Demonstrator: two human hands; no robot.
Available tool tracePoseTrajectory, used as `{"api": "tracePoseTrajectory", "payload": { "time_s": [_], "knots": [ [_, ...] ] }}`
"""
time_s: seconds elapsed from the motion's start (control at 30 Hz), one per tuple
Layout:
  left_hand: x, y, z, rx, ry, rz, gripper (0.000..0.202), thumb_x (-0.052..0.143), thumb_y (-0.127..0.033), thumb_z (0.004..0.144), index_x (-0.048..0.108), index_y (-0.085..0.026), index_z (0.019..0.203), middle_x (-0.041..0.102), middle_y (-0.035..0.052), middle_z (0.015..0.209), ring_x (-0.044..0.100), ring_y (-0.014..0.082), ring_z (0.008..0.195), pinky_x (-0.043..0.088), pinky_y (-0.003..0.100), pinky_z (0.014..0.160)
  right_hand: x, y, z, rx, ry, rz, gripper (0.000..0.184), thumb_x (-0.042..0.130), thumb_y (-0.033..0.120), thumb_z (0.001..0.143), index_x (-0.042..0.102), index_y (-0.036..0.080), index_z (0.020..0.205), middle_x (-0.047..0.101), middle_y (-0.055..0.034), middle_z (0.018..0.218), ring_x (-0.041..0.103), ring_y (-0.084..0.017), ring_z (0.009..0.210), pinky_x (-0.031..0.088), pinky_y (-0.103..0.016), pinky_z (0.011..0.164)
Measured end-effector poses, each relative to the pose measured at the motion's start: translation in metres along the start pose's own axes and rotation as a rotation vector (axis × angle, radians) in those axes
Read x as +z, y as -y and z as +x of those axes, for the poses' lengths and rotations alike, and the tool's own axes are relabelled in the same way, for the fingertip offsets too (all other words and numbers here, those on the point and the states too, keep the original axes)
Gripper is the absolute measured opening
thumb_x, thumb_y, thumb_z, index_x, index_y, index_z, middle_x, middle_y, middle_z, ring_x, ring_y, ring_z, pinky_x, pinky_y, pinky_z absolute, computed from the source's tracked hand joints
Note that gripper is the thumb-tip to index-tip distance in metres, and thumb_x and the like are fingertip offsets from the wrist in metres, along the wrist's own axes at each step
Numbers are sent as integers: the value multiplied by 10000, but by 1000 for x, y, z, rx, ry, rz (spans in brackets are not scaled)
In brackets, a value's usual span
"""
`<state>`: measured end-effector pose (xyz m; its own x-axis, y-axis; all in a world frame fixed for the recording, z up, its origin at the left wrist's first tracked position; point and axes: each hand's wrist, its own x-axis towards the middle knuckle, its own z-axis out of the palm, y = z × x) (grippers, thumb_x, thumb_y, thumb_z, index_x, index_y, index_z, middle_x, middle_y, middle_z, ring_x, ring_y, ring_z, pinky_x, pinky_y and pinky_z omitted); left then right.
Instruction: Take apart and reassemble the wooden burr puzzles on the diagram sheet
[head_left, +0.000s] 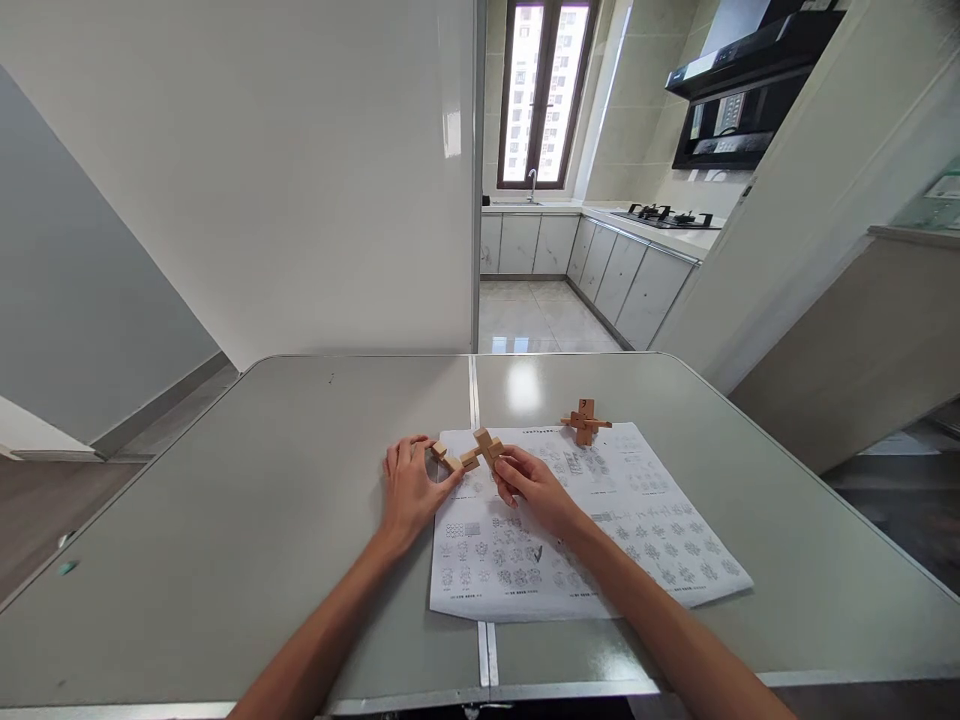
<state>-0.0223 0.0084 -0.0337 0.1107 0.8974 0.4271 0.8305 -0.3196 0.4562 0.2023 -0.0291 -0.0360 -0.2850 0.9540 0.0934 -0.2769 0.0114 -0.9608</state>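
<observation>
My right hand [531,487] pinches a partly joined wooden burr puzzle [488,446] above the instruction sheet [480,595]. Close by, my left hand [417,482] has its thumb and fingers around loose wooden puzzle pieces [444,456] at the sheet's upper left edge. One small piece lies between the two hands; whether it touches the burr puzzle I cannot tell. Farther back, an interlocked wooden cross puzzle [585,422] stands at the sheet's top edge. Printed assembly drawings cover the paper, partly hidden under my right forearm.
The grey-green folding table [247,560] has a metal seam [487,655] down its middle. A small green bit [68,567] lies near its left edge. Beyond the table are a white wall panel [337,200] and a kitchen with a gas stove [667,216].
</observation>
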Motion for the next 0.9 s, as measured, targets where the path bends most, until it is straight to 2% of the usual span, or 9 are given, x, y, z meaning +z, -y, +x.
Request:
{"api": "tracePoseTrajectory", "payload": {
  "time_s": [0.13,0.2,0.23,0.3,0.37,0.47,0.6,0.8,0.9],
  "knots": [
    [1,0,-1,-8,-8,-18,544,840,-489,765,667,-226,1209,614,137,1348,502,386,1275,428,566,1084,1,1,0,-3,-3,-6,392,676,554,962,678,217,1162,538,20,805,474,-95,563,387,-281,558],
    [-1,-4,-1,31,-39,-93,507,777,-465,844,637,-224,1267,602,138,1358,500,360,1285,435,541,1089,1,1,0,-7,-6,-7,397,678,559,959,677,215,1159,535,22,800,472,-96,560,387,-282,556],
    [-3,-7,0,58,-48,-148,419,706,-441,914,631,-225,1265,613,131,1335,518,334,1268,447,514,1079,1,0,0,-9,-6,-9,402,679,561,957,675,214,1160,534,23,799,469,-96,558,387,-282,554],
    [-7,-14,0,118,-36,-265,246,531,-391,1032,650,-230,1175,661,101,1223,574,275,1182,478,452,1034,1,-1,0,-12,-5,-16,405,678,566,955,671,213,1154,529,26,797,465,-94,553,387,-281,550],
    [-11,-20,-1,193,24,-342,277,431,-369,1078,671,-237,1041,692,73,1103,605,244,1088,495,410,979,2,-1,0,-18,3,-28,404,669,570,960,667,212,1147,531,28,800,470,-90,550,386,-276,545],
    [-15,-27,-3,285,128,-394,313,437,-388,1078,666,-234,929,700,64,1006,611,236,1007,499,390,931,3,-1,-1,-24,25,-67,416,648,576,971,659,208,1166,534,33,787,475,-88,549,391,-271,543],
    [-16,-30,-4,298,202,-430,302,482,-421,1057,631,-231,877,673,65,910,595,237,919,510,386,879,5,0,-2,-19,43,-101,434,621,588,982,646,202,1179,535,33,784,467,-89,557,397,-262,539],
    [-15,-30,-4,270,225,-433,309,469,-443,1054,641,-232,909,674,80,931,585,247,926,506,399,880,3,-4,0,10,24,-116,463,640,640,944,629,189,1050,592,6,851,475,-90,555,392,-261,526],
    [-15,-30,-4,275,225,-445,308,462,-442,1055,633,-232,907,664,74,924,579,242,917,500,387,871,3,-1,-1,7,54,-96,445,642,630,951,612,188,1000,597,12,832,471,-83,536,381,-263,529]
  ]
}}
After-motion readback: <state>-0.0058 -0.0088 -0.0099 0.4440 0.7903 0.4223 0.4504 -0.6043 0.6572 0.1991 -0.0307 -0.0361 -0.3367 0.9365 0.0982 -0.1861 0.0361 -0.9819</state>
